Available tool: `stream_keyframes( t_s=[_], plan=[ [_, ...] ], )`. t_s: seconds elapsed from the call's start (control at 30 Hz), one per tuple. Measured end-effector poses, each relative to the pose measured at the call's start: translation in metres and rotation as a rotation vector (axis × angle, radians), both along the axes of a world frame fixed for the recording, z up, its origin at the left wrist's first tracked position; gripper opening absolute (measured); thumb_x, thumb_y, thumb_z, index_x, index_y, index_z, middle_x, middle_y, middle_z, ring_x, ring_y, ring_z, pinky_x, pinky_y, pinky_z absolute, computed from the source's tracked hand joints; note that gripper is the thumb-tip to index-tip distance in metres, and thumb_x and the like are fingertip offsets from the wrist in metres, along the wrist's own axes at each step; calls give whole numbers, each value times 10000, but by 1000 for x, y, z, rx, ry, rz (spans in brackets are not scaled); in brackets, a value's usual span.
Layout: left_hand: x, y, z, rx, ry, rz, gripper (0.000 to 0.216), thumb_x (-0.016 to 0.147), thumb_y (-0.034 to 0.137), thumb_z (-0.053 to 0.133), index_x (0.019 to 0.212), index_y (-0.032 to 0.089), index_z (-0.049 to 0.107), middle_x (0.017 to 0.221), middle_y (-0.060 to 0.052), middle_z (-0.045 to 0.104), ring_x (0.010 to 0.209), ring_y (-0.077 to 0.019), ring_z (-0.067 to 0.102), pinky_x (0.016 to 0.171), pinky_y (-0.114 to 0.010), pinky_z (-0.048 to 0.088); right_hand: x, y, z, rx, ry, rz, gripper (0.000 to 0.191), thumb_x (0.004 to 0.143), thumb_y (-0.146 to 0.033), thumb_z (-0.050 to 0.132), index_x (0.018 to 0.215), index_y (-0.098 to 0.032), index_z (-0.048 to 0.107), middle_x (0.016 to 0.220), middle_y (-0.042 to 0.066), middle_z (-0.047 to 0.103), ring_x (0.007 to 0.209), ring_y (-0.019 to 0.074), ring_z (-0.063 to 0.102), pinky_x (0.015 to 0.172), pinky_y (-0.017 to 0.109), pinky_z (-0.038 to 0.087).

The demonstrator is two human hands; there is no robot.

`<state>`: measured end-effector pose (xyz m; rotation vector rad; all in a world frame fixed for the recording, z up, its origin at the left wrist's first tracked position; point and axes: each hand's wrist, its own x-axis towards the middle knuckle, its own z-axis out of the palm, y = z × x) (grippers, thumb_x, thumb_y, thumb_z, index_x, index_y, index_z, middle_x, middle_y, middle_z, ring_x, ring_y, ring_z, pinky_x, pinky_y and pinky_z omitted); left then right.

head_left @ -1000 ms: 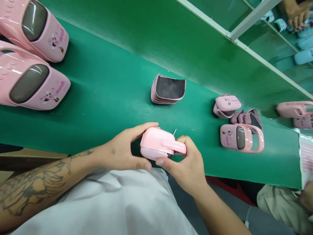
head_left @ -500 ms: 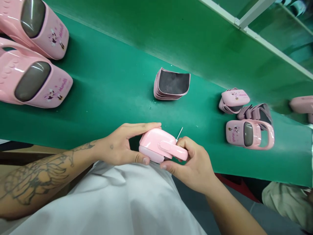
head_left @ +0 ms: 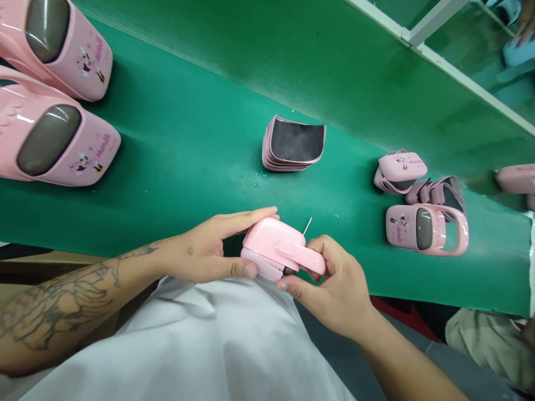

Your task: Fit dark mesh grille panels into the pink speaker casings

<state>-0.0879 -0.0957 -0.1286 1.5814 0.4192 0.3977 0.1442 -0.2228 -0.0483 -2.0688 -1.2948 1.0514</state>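
Both my hands hold one small pink plastic device (head_left: 278, 249) at the near edge of the green conveyor belt (head_left: 188, 161). My left hand (head_left: 213, 245) grips its rounded body, fingers over the top and thumb underneath. My right hand (head_left: 334, 278) is closed on its handle end, and a thin white pin-like tool (head_left: 307, 225) sticks up from those fingers. A stack of pink-rimmed dark curved panels (head_left: 292, 145) sits on the belt just beyond the device.
Two large pink devices with dark windows (head_left: 54, 139) lie at the far left. To the right are a finished pink device (head_left: 424, 229), a smaller pink part (head_left: 399, 169) and more dark panels (head_left: 438, 192). A white rail (head_left: 438, 61) crosses the top right. Another person's clothing (head_left: 485, 340) shows at lower right.
The device and both hands shifted slightly right and tilted a little; the grip is unchanged. The view moved a bit between frames.
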Motion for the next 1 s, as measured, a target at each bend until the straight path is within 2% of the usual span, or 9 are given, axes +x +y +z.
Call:
stream_keyframes(
  t_s=[0.2, 0.37, 0.47, 0.57, 0.73, 0.8, 0.87, 0.93, 1.0],
  plan=[
    [6, -8, 1, -94, -34, 99, 815, 817, 374, 965, 1571, 288, 667, 1462, -124, 773, 1300, -392, 764, 1169, -519, 588, 0, -4, -3, 48, 28, 18, 415, 722, -427, 922, 710, -237, 554, 590, -96, 497, 513, 81, 393, 464, 190, 308],
    [8, -13, 4, -166, -16, 138, 802, 808, 396, 976, 1546, 263, 692, 1437, -134, 785, 1253, -380, 789, 1160, -517, 603, 2, -9, -7, 129, 34, 45, 405, 775, -441, 910, 762, -247, 555, 617, -101, 501, 511, 81, 391, 461, 194, 318],
    [10, -14, 7, -184, 44, 163, 836, 751, 430, 1009, 1516, 256, 719, 1411, -133, 798, 1252, -394, 784, 1167, -537, 597, 4, -13, -9, 179, 9, 84, 342, 813, -387, 878, 833, -257, 562, 687, -90, 545, 565, 97, 453, 511, 200, 385],
    [13, -16, 11, -209, 103, 185, 874, 687, 485, 1037, 1481, 260, 750, 1413, -136, 796, 1263, -413, 774, 1196, -573, 568, 5, -14, -9, 190, -3, 96, 385, 769, -403, 921, 864, -261, 576, 740, -80, 579, 621, 113, 498, 562, 218, 433],
    [17, -21, 19, -169, 182, 222, 876, 662, 530, 1039, 1453, 268, 769, 1469, -139, 766, 1372, -438, 710, 1236, -604, 523, 2, -11, -10, 148, -2, -20, 496, 717, -538, 961, 753, -252, 558, 690, -73, 569, 597, 121, 491, 526, 235, 406],
    [18, -24, 18, -124, 150, 224, 852, 691, 527, 1026, 1460, 279, 759, 1505, -134, 744, 1396, -432, 693, 1235, -591, 521, 1, -11, -11, 122, -9, -60, 489, 708, -522, 957, 736, -252, 549, 683, -68, 574, 599, 126, 500, 528, 241, 412],
    [22, -29, 15, -141, 42, 216, 792, 802, 564, 945, 1507, 281, 719, 1540, -136, 718, 1410, -413, 681, 1219, -557, 529, -2, -13, -13, 108, -10, -102, 502, 688, -531, 962, 730, -255, 545, 674, -65, 580, 591, 129, 499, 522, 247, 416],
    [31, -34, 12, -257, -68, 279, 686, 959, 629, 767, 1539, 272, 683, 1498, -137, 741, 1368, -377, 704, 1160, -510, 563, -8, -16, -14, 115, -19, -149, 520, 672, -554, 963, 718, -259, 538, 652, -66, 579, 561, 128, 482, 495, 251, 405],
    [44, -40, 12, -424, -93, 437, 607, 1061, 679, 559, 1439, 242, 745, 1354, -135, 806, 1230, -343, 758, 1047, -469, 607, -18, -17, -16, 134, -59, -191, 510, 679, -554, 949, 709, -264, 530, 630, -67, 576, 529, 125, 466, 467, 253, 390]
  ],
)
